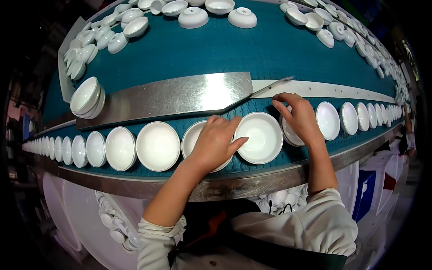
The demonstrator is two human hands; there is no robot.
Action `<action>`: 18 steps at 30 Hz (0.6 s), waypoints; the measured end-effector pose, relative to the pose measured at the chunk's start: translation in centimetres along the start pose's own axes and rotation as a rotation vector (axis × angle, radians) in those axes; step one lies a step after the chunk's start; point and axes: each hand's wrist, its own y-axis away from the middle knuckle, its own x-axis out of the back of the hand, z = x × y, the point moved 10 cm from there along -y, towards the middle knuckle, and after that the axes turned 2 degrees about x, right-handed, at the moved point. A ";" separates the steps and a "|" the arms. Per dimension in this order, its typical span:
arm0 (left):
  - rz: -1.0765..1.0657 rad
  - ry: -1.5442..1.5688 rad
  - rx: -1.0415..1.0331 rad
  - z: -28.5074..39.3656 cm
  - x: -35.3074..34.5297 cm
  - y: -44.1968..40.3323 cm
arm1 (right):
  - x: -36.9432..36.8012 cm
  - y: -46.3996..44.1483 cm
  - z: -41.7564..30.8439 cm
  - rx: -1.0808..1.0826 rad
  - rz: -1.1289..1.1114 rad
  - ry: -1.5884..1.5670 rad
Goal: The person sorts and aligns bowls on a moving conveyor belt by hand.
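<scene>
A white bowl (261, 140) lies mouth up on the teal conveyor belt, between my two hands. My left hand (215, 140) is over the neighbouring white bowl (192, 137) and hides much of it. Its thumb reaches over the rim of the middle bowl, and the index fingertip is at that same rim; thumb and index are spread apart. My right hand (299, 116) hovers above another bowl (290, 132), partly covering it. Its thumb and index point left with a gap between them, and no object shows in them.
More bowls (157, 146) form a long row along the belt's metal edge (252, 185). Behind runs a metal guide plate (180, 96) with a small bowl stack (87, 99) at its left end. Loose bowls (193, 18) lie across the far belt (202, 51). A blue crate (363, 195) stands below right.
</scene>
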 end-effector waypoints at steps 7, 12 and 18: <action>-0.037 -0.138 0.085 0.4 -2.9 -1.1 | 1.9 0.5 3.4 0.064 0.050 0.114; 0.158 -0.018 -0.054 4.3 -1.9 -3.0 | 2.2 0.8 5.6 -0.003 -0.104 0.071; 0.061 -0.017 -0.090 6.4 -5.3 -4.6 | 3.6 1.4 7.2 0.043 -0.115 -0.082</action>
